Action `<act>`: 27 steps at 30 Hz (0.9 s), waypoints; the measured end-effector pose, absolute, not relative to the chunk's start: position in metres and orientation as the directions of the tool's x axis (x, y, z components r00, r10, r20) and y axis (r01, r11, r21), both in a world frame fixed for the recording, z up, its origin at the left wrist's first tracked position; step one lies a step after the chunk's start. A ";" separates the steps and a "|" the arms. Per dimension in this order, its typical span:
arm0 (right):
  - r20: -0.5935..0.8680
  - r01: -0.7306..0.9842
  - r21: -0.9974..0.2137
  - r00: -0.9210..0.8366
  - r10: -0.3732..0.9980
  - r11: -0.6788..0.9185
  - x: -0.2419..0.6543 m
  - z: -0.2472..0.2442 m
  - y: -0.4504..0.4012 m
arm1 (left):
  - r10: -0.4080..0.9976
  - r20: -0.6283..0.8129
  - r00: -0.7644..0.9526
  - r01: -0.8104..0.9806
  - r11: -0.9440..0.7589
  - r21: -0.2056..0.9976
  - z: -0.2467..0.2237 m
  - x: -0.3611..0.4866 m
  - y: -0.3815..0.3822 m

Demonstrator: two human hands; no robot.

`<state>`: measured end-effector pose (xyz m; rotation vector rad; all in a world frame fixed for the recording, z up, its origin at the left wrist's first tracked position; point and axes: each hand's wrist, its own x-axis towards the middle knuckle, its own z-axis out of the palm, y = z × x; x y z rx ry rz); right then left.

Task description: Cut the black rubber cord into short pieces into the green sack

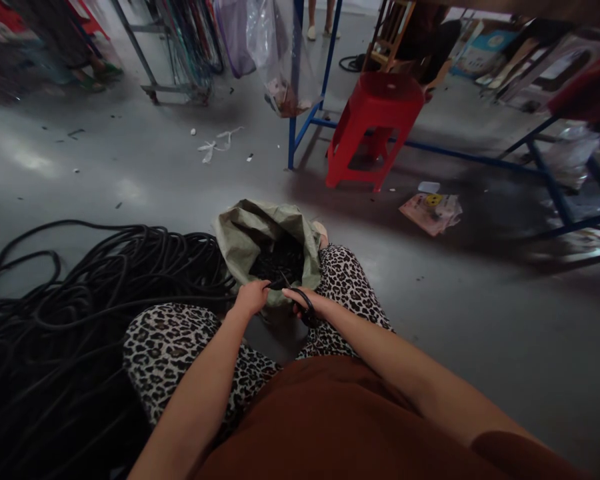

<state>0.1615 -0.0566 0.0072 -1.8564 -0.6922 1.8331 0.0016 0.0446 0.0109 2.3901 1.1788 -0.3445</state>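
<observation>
- Nearest, the patterned trousers (170, 340): the seated person's knees are spread, one on either side of the working area.
- Near left, a heap of black cord (145, 267): loose loops lie on the floor beside the left knee; a tangled loop could snag and tug the held length askew.
- Left hand (253, 297): fingers clamped on a black cord (220, 299), its end over the sack's near rim and its length apparently running back toward the heap.
- Right hand (321, 304): fingers wrapped round the handles of the scissors (309, 313), blades directed at the cord's end; whether the blades are parted cannot be told. The left fingertips are close to them, so a slip of the cord or a careless closing could nick the skin.
- Between the knees, a green sack (233, 243): mouth open, short dark pieces (283, 257) inside. Its soft rim could sag inward, catching a blade or letting a piece fall outside.
- Beyond the sack, on the floor: white scraps (209, 150) to the left, a printed wrapper (433, 212) to the right.
- Far: a red stool (380, 107) beside the blue frame (291, 143) of a desk; farther left, a wheeled rack (155, 87).
</observation>
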 end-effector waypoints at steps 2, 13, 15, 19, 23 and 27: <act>-0.780 0.055 -0.625 -0.010 0.625 -0.779 0.162 0.007 -0.057 | 0.681 -0.414 0.604 0.796 -0.537 0.278 0.011 0.002 0.045; -0.783 0.063 -0.621 0.011 0.622 -0.782 0.160 0.001 -0.058 | 0.654 -0.421 0.628 0.776 -0.563 0.284 0.012 0.001 0.043; -0.785 0.078 -0.616 0.031 0.619 -0.784 0.159 0.000 -0.058 | 0.656 -0.421 0.627 0.778 -0.555 0.293 0.011 0.000 0.043; -0.758 0.132 -0.639 0.061 0.649 -0.758 0.157 0.003 -0.057 | 0.660 -0.441 0.609 0.793 -0.523 0.313 0.009 0.001 0.043; -0.753 0.150 -0.636 0.092 0.651 -0.757 0.156 0.009 -0.056 | 0.664 -0.448 0.599 0.800 -0.489 0.347 0.007 0.002 0.042; -0.747 0.141 -0.640 0.116 0.655 -0.755 0.155 0.012 -0.056 | 0.659 -0.435 0.613 0.790 -0.494 0.364 0.001 0.001 0.041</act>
